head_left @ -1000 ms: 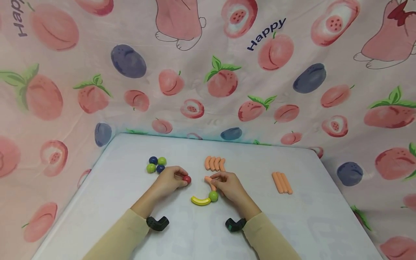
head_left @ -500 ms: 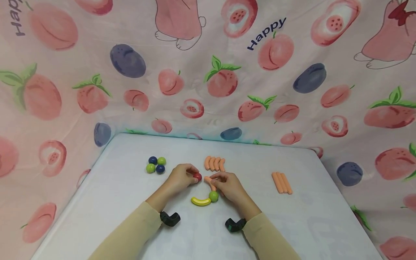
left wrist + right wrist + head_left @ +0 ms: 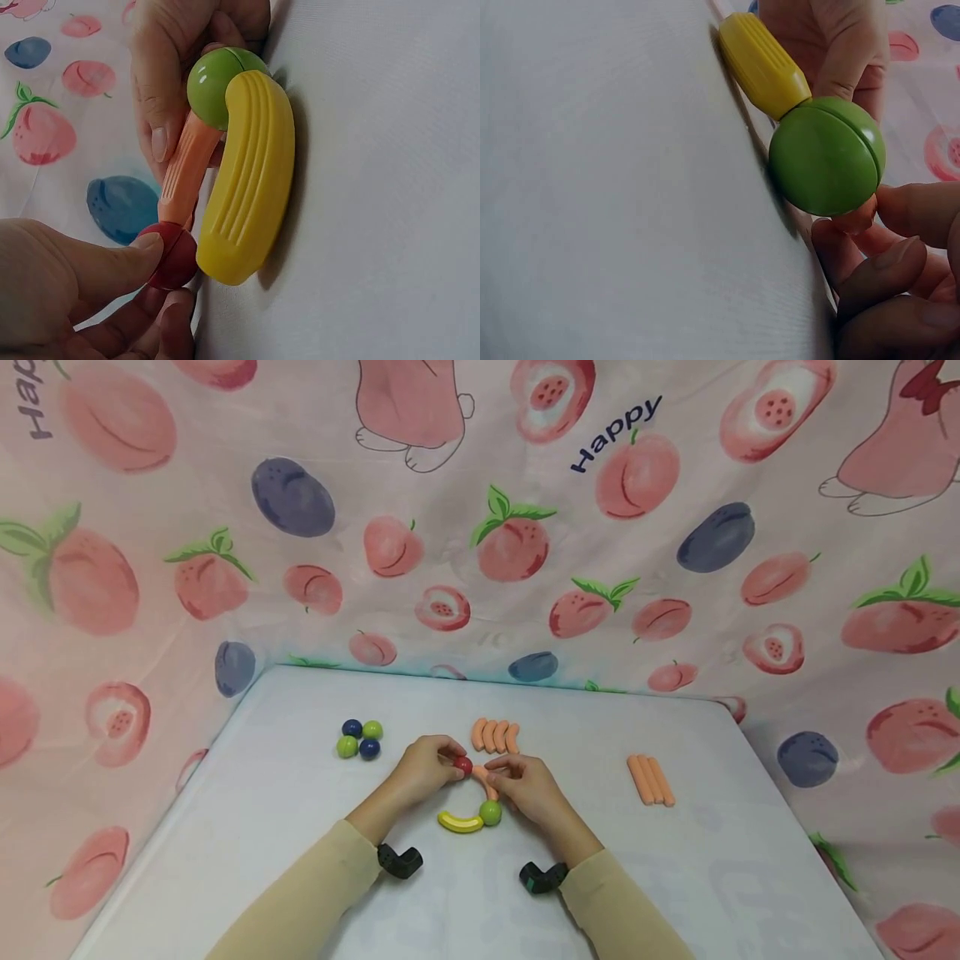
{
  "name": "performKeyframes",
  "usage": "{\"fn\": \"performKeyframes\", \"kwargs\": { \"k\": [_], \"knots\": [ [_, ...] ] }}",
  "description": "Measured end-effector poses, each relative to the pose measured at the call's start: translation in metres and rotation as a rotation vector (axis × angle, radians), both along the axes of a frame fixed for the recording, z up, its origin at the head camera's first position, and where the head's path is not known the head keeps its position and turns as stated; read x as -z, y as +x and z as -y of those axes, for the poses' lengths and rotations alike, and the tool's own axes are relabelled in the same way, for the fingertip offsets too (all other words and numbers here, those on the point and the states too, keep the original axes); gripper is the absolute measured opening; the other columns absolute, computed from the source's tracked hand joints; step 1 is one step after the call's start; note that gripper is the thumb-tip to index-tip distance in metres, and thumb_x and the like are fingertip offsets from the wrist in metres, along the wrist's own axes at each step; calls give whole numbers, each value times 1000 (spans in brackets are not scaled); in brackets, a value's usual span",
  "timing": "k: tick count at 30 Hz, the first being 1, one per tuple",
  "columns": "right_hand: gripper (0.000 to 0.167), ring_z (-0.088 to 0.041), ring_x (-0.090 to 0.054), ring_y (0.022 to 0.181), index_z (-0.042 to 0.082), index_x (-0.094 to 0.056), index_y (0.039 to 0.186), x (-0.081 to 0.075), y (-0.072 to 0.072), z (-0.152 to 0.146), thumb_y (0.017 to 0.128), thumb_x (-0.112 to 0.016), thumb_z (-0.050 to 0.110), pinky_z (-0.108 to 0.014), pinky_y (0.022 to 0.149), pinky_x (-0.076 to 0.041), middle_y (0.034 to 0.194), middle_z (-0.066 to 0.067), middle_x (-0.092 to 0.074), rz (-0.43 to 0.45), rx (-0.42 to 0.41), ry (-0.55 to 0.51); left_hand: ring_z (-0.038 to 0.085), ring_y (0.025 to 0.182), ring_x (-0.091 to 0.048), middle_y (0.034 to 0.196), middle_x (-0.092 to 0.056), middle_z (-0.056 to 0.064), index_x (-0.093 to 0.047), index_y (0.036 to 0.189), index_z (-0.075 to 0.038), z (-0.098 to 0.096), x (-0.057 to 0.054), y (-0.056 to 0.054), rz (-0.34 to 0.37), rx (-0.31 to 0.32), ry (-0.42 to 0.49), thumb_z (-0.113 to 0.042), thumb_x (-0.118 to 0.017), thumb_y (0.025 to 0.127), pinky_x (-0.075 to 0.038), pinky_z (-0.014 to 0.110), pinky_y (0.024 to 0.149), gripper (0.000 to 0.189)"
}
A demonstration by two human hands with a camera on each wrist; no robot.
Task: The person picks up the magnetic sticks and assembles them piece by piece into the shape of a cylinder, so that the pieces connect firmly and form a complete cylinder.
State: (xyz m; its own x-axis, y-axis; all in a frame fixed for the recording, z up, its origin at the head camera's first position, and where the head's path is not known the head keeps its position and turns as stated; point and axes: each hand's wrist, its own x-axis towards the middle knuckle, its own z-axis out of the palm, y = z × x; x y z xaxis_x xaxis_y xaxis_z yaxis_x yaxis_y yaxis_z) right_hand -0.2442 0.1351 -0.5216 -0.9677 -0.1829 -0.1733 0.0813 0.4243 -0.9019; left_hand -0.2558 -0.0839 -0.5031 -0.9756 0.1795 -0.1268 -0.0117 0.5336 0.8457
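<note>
My left hand [image 3: 426, 767] pinches a red ball [image 3: 174, 256] between thumb and fingers, right at the free end of a curved orange stick [image 3: 186, 171]. My right hand [image 3: 522, 785] holds that orange stick by its side. The stick's other end meets a green ball [image 3: 491, 812], which also joins a curved yellow stick [image 3: 461, 822] lying on the table. In the right wrist view the green ball [image 3: 829, 156] hides most of the orange stick behind it, and the yellow stick [image 3: 763, 64] runs off from its upper side.
A cluster of blue and green balls [image 3: 361, 739] sits at the left on the white table [image 3: 300, 860]. Several curved orange sticks [image 3: 495, 737] lie in a row behind my hands. Straight orange sticks [image 3: 651, 781] lie to the right. A fruit-patterned cloth [image 3: 480, 643] hangs behind.
My left hand has carried the red ball rightward to the end of the orange stick. My right hand has stayed in place on the stick.
</note>
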Motion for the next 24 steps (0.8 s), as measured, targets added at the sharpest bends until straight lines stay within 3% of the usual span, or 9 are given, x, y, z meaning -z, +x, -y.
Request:
{"fn": "performKeyframes", "kwargs": {
  "k": [9, 17, 24],
  "knots": [
    [23, -14, -50, 57, 12, -78, 119, 1, -1, -1, 98, -79, 22, -24, 54, -43, 78, -1, -66, 0, -9, -19, 16, 99, -73, 112, -79, 5, -76, 121, -8, 4, 0, 1, -16, 26, 22, -6, -81, 93, -60, 37, 89, 29],
    [21, -15, -50, 59, 13, -79, 116, 3, -1, -1, 98, -79, 24, -24, 55, -44, 78, -1, -66, 13, -1, -17, 18, 104, -74, 119, -78, 5, -76, 121, -10, 13, -2, 7, 20, -23, 41, -4, -78, 94, -63, 35, 88, 28],
    [21, -15, -51, 61, 13, -79, 115, 2, 0, 0, 97, -79, 24, -25, 56, -45, 77, -2, -64, -3, -9, 2, 21, 108, -74, 121, -78, 7, -75, 123, -8, 32, -8, 11, 17, -53, 31, -3, -78, 95, -64, 34, 88, 29]
  ]
}}
